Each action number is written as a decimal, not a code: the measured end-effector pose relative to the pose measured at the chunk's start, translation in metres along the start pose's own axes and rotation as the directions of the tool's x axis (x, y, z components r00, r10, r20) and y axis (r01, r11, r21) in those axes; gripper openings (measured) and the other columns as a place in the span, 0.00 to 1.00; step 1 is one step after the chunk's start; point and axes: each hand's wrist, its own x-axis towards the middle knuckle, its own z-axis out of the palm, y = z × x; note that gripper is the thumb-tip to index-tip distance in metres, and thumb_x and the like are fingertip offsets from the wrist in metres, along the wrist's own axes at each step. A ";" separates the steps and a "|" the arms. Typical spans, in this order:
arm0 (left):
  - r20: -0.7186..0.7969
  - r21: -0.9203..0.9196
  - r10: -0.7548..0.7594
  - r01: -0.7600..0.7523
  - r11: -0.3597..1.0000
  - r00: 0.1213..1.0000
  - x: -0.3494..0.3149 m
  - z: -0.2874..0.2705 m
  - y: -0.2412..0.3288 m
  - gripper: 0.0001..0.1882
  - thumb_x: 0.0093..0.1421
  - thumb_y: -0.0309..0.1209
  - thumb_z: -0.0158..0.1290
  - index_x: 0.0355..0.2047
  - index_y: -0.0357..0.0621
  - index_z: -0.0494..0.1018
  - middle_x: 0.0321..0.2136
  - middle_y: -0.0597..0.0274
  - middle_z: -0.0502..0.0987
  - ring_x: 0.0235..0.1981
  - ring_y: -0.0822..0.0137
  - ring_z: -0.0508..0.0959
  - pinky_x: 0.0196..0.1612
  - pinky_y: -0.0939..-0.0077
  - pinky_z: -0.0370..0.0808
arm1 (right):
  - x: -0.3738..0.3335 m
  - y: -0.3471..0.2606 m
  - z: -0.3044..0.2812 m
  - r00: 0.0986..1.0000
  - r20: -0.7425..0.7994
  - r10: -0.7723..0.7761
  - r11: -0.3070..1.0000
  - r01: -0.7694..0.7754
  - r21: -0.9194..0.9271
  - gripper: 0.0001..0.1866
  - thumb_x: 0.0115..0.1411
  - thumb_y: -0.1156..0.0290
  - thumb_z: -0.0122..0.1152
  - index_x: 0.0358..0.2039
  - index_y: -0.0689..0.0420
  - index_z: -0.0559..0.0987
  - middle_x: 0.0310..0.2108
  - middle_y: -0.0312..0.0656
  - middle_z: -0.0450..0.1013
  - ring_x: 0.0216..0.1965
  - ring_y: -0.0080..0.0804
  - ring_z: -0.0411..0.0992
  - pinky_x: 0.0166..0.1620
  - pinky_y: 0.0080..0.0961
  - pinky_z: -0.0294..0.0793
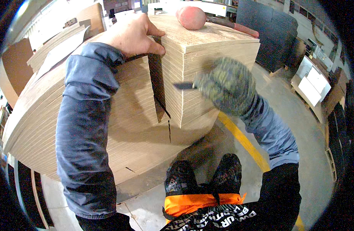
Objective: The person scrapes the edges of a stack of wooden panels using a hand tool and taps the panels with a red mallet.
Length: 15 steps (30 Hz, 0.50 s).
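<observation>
A large stack of brown cardboard sheets (pixel 127 104) stands before me, with a deep, dark gap cut down its front. My bare left hand (pixel 132 34) lies on the top edge beside that gap. Its thumb and forefinger are spread and touch the rim of the corner block of sheets (pixel 172 73). A patterned work glove covers my right hand (pixel 229 86), which is blurred and closed around a knife-like tool. The dark flat blade (pixel 184 86) points left at the block's front corner; its handle is hidden in the glove. On top lies a mallet with a pinkish rounded head (pixel 191 18) and a red grip.
A yellow floor line (pixel 244 140) runs to the right of the stack. Dark stacked sheets (pixel 266 32) stand behind at the right, with white panels (pixel 315 81) on a pallet farther over. More cardboard stacks (pixel 55 46) rise at the far left.
</observation>
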 end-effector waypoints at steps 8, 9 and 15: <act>0.031 0.014 -0.057 0.056 0.998 0.998 -0.001 -0.001 0.006 0.21 0.43 0.30 0.63 0.39 0.38 0.76 0.32 0.48 0.79 0.32 0.64 0.79 0.39 0.75 0.74 | 0.005 0.010 0.019 0.997 -0.019 -0.076 0.899 0.060 -0.434 0.22 0.47 0.69 0.55 0.46 0.43 0.76 0.40 0.38 0.68 0.40 0.41 0.68 0.41 0.40 0.70; 0.042 0.033 -0.052 0.051 0.998 0.998 -0.001 -0.003 0.007 0.21 0.43 0.31 0.63 0.39 0.39 0.76 0.32 0.48 0.79 0.32 0.63 0.80 0.40 0.74 0.74 | 0.005 0.009 0.020 0.996 -0.002 -0.090 0.845 0.075 -0.530 0.22 0.48 0.70 0.54 0.47 0.43 0.76 0.40 0.38 0.68 0.39 0.40 0.67 0.40 0.39 0.70; 0.030 0.066 -0.010 0.008 0.998 0.999 -0.001 -0.003 0.009 0.22 0.42 0.32 0.63 0.40 0.39 0.76 0.32 0.48 0.78 0.32 0.61 0.80 0.40 0.73 0.74 | 0.003 0.019 0.005 0.979 0.092 -0.180 0.847 0.202 -0.491 0.20 0.56 0.67 0.47 0.50 0.52 0.71 0.33 0.42 0.69 0.30 0.40 0.70 0.27 0.37 0.73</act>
